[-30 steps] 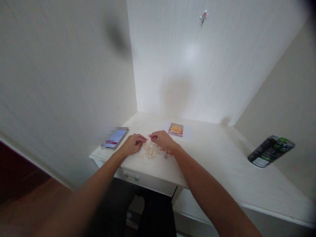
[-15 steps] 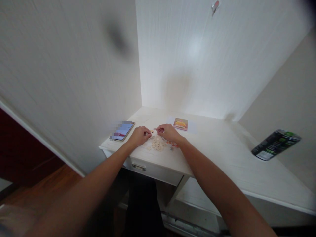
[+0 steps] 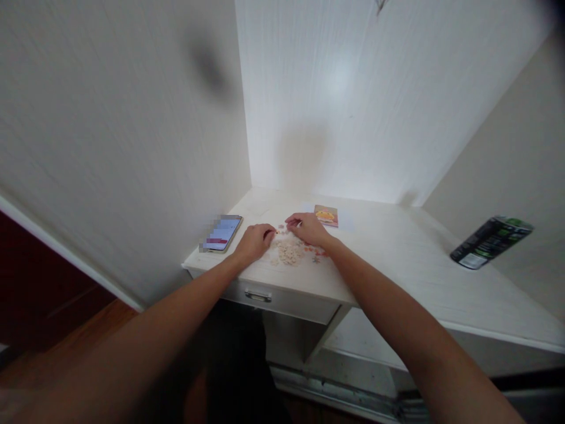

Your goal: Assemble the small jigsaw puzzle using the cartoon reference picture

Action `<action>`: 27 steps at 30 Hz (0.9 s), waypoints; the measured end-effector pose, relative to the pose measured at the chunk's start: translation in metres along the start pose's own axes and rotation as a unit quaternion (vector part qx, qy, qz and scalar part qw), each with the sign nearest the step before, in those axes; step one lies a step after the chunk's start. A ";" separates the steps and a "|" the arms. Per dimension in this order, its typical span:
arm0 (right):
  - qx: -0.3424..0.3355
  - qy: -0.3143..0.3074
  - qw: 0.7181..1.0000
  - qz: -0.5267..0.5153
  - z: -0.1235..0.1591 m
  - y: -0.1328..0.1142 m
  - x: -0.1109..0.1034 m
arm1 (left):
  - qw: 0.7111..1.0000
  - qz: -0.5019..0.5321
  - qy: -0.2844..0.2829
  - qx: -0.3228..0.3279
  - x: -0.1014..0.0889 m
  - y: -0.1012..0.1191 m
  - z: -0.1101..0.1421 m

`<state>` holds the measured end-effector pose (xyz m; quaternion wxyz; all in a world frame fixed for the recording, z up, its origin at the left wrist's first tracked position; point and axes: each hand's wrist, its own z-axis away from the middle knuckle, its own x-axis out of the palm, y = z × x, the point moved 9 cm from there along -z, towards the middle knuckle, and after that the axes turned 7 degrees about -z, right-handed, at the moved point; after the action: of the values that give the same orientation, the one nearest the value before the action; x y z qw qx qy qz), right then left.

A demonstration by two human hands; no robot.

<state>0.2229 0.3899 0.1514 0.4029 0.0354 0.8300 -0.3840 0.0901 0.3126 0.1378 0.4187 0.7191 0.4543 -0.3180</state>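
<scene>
In the head view, a pile of small pale pieces [image 3: 289, 253] is seen on the white desk [image 3: 397, 259], near its front edge and between the two forearms. The left hand [image 3: 258, 240] is set just beyond the pile on its left, with thumb and fingers drawn close together; a tiny reddish spot is seen at the fingertips, but whether a piece is gripped cannot be told. The right hand [image 3: 305, 228] is placed across from it with fingers bent and thumb near them; whether anything is pinched there is too small to be made out. A few loose pieces [image 3: 281, 227] are seen between the hands. Orange pieces [image 3: 308, 249] and a grey piece [image 3: 316, 259] are scattered to the right of the pile. A picture card [image 3: 326, 216] is laid on white paper [image 3: 346, 219] behind the right hand. A lit phone [image 3: 225, 232] is placed beside the left wall [image 3: 132, 118], and a dark can [image 3: 489, 242] is stood well apart, far right.
</scene>
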 end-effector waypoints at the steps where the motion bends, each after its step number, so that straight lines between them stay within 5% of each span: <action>1: 0.012 0.019 1.000 0.002 0.000 0.006 -0.007 | 1.000 0.012 -0.002 -0.007 0.000 -0.002 0.000; 9: 0.047 0.076 0.996 0.002 0.004 0.029 -0.031 | 1.000 0.013 -0.007 -0.018 0.004 -0.011 0.000; 17: 0.010 0.015 1.000 -0.003 0.003 0.015 -0.012 | 0.999 0.008 -0.010 -0.042 0.004 -0.019 -0.003; 27: -0.018 -0.077 0.997 0.009 -0.009 0.005 -0.006 | 1.000 -0.023 -0.009 0.009 0.006 -0.018 -0.007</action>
<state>0.2231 0.4006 0.1562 0.4697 0.0062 0.8028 -0.3673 0.0765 0.3251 0.1300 0.4085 0.7093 0.4643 -0.3384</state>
